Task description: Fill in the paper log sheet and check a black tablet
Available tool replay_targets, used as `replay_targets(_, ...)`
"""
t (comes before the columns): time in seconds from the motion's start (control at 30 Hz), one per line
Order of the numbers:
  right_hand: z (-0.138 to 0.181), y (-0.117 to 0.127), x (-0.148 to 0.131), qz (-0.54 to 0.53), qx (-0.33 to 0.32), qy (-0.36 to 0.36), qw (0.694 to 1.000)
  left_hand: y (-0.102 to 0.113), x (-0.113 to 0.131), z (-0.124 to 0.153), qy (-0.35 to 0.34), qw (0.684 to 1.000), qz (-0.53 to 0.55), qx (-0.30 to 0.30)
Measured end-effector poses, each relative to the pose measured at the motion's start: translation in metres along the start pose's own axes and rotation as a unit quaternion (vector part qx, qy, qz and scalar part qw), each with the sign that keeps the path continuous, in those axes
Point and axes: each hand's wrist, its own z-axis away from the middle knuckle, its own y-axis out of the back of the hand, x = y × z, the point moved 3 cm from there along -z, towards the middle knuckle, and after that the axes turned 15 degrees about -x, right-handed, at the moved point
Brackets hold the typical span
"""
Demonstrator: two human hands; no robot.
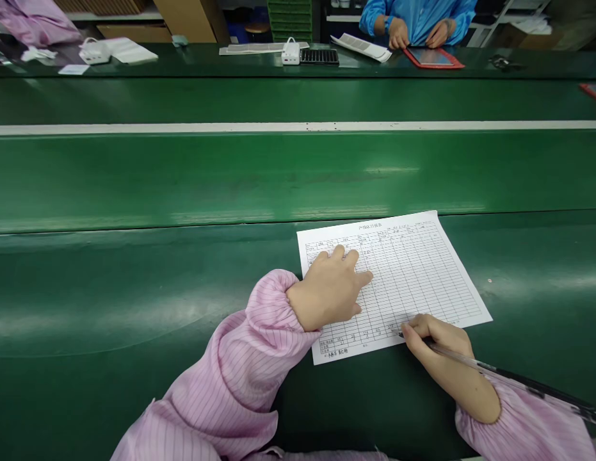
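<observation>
A white printed form (422, 269) with a grid of rows and columns lies on the green table surface (134, 288) in front of me. My left hand (331, 288) rests flat on the left part of the sheet, fingers spread, pinning it down. My right hand (439, 346) is closed around a clear pen (509, 378), with the tip touching the lower rows of the form near its bottom edge. Both of my arms wear pink striped sleeves.
A green conveyor belt (278, 173) with a white stripe runs across beyond the form. On the far bench, a person in a blue coat rests both hands on a red-framed tablet (433, 57). White boxes (290, 52), a black tray (319, 56) and papers lie there too.
</observation>
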Motion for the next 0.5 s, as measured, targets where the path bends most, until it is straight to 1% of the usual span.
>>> replay_targets(0.1,-0.0006,0.0002,0.0008,-0.004,-0.001,0.009,1.0,0.0003,-0.0003,0.0005,0.002,1.0,-0.003,-0.006)
replay_targets(0.23,0.0017,0.0012,0.0038,-0.004,0.016,0.013,1.0,0.0005,-0.0008,0.0,0.002,1.0,-0.006,-0.002)
replay_targets(0.33,0.0028,0.001,0.0057,-0.011,0.022,0.001,1.0,0.0007,-0.0004,-0.0003,0.0,1.0,-0.003,-0.002)
replay_targets(0.5,0.0002,0.0003,0.0037,-0.006,0.014,-0.018,1.0,0.0015,0.0003,0.0004,-0.001,1.0,0.003,-0.01)
